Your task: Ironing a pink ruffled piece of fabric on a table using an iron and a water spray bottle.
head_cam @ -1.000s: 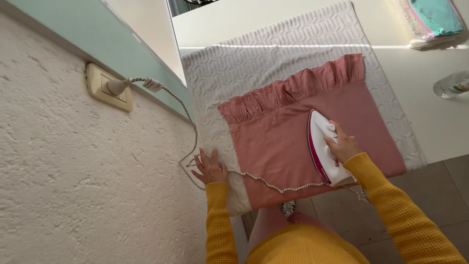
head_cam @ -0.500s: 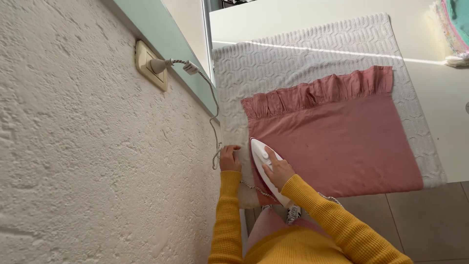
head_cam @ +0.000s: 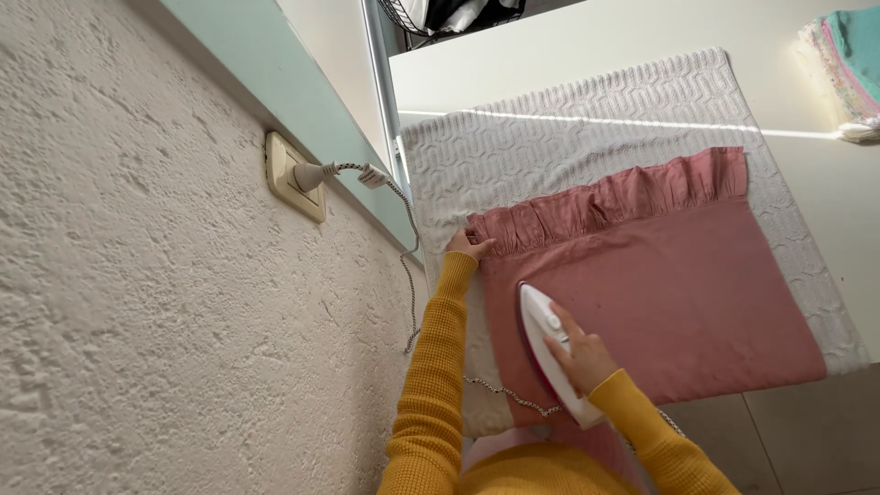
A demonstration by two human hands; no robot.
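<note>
The person's right hand (head_cam: 579, 356) is wrapped around the handle of a white steam iron with a magenta edge (head_cam: 550, 353), which rests sole-down on the near left part of a dusty-pink cotton cloth with a gathered ruffle along its far edge (head_cam: 660, 284). The left hand (head_cam: 469, 244), at the end of a mustard-yellow knitted sleeve (head_cam: 438, 357), reaches to the left end of the ruffle and pinches or presses the fabric's corner there; its fingers are curled over the edge, though whether they truly grip or only hold it flat cannot be told. The pink cloth lies spread on a white textured towel (head_cam: 568, 147) that covers a pale table (head_cam: 550, 46) pushed against a rough plaster wall (head_cam: 137, 321). The iron's braided black-and-white cord (head_cam: 409, 275) runs from behind the iron, off the table's left edge and up to a plug in a cream wall socket (head_cam: 295, 176). A stack of folded pastel cloths (head_cam: 848, 64) sits at the far right corner, well apart. The step in hand looks like pressing the flat panel just below the ruffle while the corner is kept taut. A further stroke would call for holding that tension, keeping the cord from dragging over the cloth, and steering the tip clear of the left fingers.
</note>
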